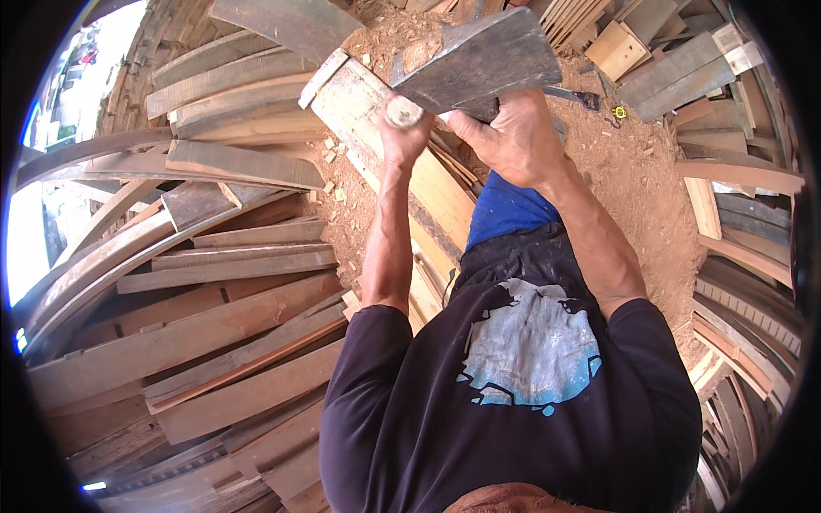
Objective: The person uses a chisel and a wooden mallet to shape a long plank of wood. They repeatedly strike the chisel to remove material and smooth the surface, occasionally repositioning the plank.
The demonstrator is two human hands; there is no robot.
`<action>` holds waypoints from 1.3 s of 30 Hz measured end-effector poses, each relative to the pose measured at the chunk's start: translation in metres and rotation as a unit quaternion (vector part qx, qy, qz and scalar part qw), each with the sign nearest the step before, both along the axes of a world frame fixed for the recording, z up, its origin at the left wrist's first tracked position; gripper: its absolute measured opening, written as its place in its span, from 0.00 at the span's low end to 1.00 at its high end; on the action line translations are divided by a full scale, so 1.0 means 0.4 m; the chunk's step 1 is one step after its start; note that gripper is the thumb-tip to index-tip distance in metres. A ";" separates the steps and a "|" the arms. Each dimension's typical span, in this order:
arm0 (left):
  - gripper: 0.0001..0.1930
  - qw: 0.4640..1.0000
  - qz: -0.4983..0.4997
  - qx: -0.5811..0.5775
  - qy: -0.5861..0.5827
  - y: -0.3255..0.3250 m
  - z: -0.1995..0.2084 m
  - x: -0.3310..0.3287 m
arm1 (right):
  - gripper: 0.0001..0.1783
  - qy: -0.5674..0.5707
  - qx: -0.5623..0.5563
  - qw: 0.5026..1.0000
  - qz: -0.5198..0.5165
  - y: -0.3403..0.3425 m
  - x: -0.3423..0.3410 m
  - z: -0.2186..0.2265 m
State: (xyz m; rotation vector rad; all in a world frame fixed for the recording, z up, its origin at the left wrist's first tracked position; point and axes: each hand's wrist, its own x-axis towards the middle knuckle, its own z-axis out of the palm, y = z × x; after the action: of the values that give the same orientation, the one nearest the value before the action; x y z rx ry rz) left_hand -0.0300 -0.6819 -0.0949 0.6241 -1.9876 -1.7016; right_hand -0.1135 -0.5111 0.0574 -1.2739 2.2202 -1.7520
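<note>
My left hand [405, 139] is closed around a round wooden handle [403, 112], whose pale, worn end faces up; the rest of that tool is hidden. Just right of it, my right hand [520, 141] grips the near edge of a thick, dark grey wooden block [483, 61], tilted over the workbench. Its thumb points left toward the other hand. Beneath both hands runs a narrow wooden workbench [342, 96] with a pale, worn top.
Stacked planks [231, 342] and curved boards fill the left side. More timber [740, 171] lines the right. Sawdust and chips cover the floor [629, 197], where a yellow tape measure [619, 113] lies. Another board [291, 26] rests at the far left of the workbench.
</note>
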 end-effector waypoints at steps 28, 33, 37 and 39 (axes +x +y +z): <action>0.19 0.994 -0.049 0.001 -0.098 0.222 0.030 0.051 | 0.25 -0.120 0.305 0.945 0.015 0.254 0.052 -0.115; 0.17 0.986 -0.032 -0.122 -0.105 0.169 0.109 0.099 | 0.29 -0.133 0.303 0.943 -0.029 0.365 0.024 -0.149; 0.26 0.895 -0.147 -0.281 -0.313 0.149 0.074 0.149 | 0.30 -0.160 0.393 0.902 -0.076 0.515 0.047 -0.244; 0.35 0.813 -0.195 -0.334 -0.436 0.148 -0.043 0.208 | 0.29 -0.194 0.416 0.885 -0.077 0.587 0.091 -0.288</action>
State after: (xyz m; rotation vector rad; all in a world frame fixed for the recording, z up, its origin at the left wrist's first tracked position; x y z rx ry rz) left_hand 0.0533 -0.6226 -0.1122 0.8434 -3.3139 -0.7306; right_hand -0.0773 -0.2763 -0.0577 -0.5099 2.3976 -0.7592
